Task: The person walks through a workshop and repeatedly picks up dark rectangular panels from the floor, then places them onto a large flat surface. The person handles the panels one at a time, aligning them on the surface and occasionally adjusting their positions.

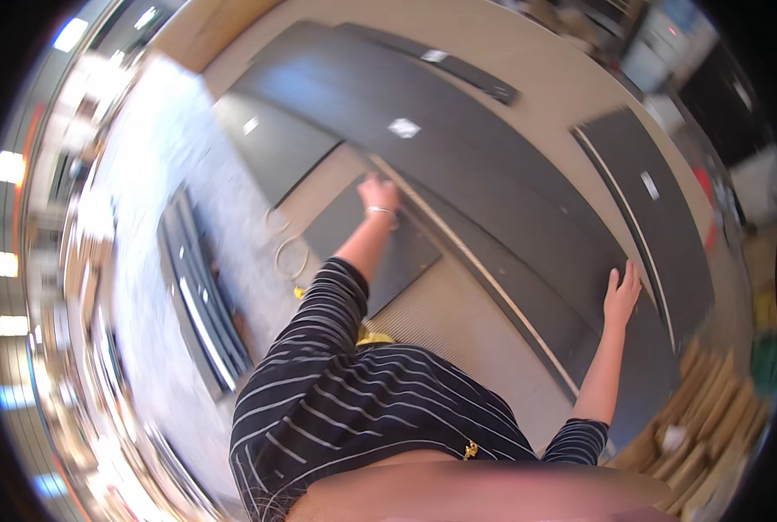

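A long dark panel lies slanted across the tan floor, from the upper left to the lower right. My left hand, with a bracelet on its wrist, reaches forward, its fingers curled over the panel's pale near edge. My right hand lies flat on the panel's lower right part with the fingers spread. Both sleeves are black with white stripes. A smaller dark board lies just under my left forearm.
Another dark board lies to the left and a narrow strip at the top. A further dark panel lies to the right. Stacked panels lie on the grey mat, light wooden slats at the lower right, a looped cord near the mat.
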The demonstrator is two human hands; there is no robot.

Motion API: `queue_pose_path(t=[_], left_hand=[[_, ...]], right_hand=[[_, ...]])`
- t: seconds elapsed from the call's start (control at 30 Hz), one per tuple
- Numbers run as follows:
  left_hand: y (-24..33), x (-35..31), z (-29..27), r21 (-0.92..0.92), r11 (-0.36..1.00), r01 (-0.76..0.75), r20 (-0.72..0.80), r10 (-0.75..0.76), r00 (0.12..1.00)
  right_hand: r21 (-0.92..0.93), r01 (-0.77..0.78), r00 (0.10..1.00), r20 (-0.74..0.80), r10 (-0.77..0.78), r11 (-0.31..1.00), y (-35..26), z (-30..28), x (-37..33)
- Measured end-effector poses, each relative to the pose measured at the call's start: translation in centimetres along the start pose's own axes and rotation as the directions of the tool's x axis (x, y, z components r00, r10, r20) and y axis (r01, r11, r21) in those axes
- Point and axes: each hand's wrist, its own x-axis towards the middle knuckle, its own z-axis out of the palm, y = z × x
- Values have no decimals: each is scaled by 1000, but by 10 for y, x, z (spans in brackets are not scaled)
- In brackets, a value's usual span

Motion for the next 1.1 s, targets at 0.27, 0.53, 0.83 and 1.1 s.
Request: queue_pose_path(t=[0.27,0.53,0.83,1.1], left_hand=[[-57,-131,-39,-451,892,14,125,48,991],[-119,-152,-74,-331,942,57,-12,-65,998],[-85,-163,-80,-77,996,-49,19,50,999],[-91,-176,-91,130,973,-188,202,160,966]], right_hand=[[-39,238,945,241,-222,971,-142,84,52],[21,372,916,150,-371,928,-181,64,-58],[156,327,885,295,-359,932,-216,35,-225],[216,76,876,452,-168,974,-218,36,-221]])
